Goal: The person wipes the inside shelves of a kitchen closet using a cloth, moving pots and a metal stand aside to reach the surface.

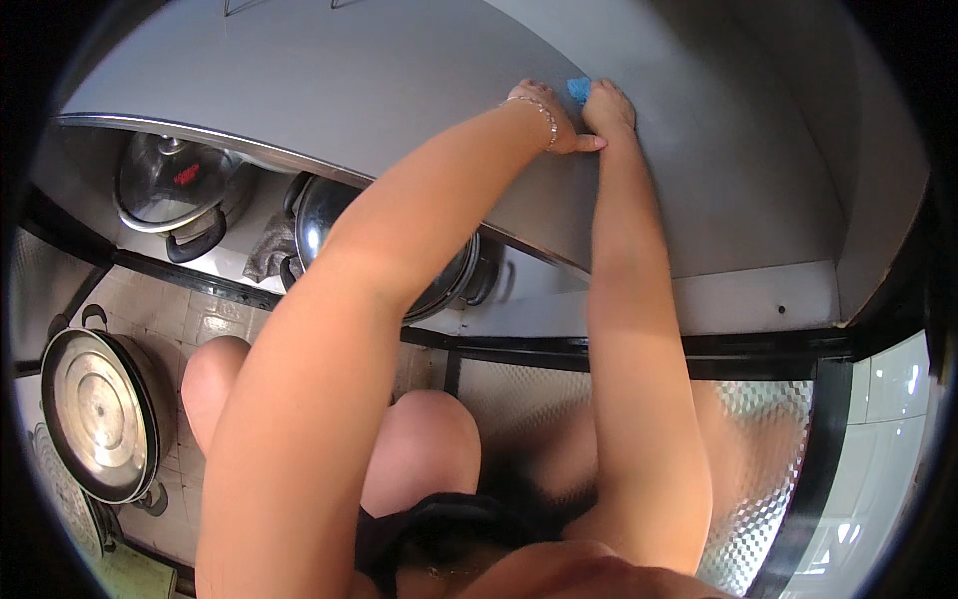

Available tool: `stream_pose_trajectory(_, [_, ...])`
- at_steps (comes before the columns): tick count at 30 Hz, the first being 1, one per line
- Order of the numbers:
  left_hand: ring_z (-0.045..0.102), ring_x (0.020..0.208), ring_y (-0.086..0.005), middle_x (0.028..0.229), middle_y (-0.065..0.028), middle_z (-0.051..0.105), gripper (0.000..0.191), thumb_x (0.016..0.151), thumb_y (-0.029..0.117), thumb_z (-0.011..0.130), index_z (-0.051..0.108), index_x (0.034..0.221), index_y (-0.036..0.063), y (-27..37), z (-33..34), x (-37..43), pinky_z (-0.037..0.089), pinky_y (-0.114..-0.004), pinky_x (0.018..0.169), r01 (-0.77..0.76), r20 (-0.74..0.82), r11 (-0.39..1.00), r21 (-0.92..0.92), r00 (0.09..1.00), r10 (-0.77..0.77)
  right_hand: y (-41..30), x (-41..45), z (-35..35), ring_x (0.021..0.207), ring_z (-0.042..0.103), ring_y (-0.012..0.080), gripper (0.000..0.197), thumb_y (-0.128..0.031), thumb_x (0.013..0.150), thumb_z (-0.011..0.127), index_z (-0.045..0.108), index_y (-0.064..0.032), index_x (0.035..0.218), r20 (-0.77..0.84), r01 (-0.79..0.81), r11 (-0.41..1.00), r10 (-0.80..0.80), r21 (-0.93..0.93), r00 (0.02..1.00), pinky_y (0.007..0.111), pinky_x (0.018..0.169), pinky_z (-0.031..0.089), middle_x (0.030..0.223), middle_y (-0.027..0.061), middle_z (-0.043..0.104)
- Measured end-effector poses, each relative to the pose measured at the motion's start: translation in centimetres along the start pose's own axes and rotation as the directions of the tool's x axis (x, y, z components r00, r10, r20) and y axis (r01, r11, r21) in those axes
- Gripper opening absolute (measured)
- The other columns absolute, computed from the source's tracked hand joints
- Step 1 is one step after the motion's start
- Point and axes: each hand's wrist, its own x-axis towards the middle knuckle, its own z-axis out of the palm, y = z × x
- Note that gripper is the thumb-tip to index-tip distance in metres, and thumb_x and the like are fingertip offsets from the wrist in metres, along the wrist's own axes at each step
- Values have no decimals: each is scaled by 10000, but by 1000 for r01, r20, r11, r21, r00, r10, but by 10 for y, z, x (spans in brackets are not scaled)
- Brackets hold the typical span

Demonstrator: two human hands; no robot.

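Observation:
My right hand (609, 105) is closed around a blue cloth or sponge (578, 90), part of which sticks out on its left side. It presses at the corner where the grey shelf (419, 112) meets the cabinet's side panel (718, 165). Just to the left, my left hand (540, 112), with a beaded bracelet on the wrist, rests on the grey shelf, its fingers partly hidden. The left thumb reaches across to touch my right wrist.
Below the shelf's metal-trimmed edge stand a glass-lidded pot (176, 180) and a larger lidded pot (329, 217), with a grey cloth (271, 247) between them. A large pan (101, 415) stands on the tiled floor. A textured cabinet door (756, 479) hangs at the lower right.

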Motion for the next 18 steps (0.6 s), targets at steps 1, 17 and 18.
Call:
stream_pose_trajectory(1, [263,1290,-267,1350,-140,355,966,737,777,126,407,1278,28,6,-10,-4,152,-381,1062,-10,-10,1000,-4,1000,10,10,-5,1,1157,436,286,371,-139,797,441,519,-62,1151,-63,5,998,-9,-55,998,391,932,376,1282,115,435])
stream_pose_trajectory(17, [279,1262,-349,1310,-292,316,980,730,679,455,319,1243,-144,49,18,-116,188,-401,1059,-424,-215,871,-250,901,377,-9,-195,-32,946,550,316,353,-279,809,486,570,-35,1050,-44,43,981,-36,189,998,392,763,437,999,174,587])
stream_pose_trajectory(18, [272,1265,-351,1323,-294,293,1022,667,639,558,269,1268,-136,53,26,-116,191,-396,1060,-518,-348,811,-273,839,419,-14,-209,-35,946,550,316,353,-279,809,486,570,-35,1050,-56,27,984,-18,174,998,392,763,437,999,174,587])
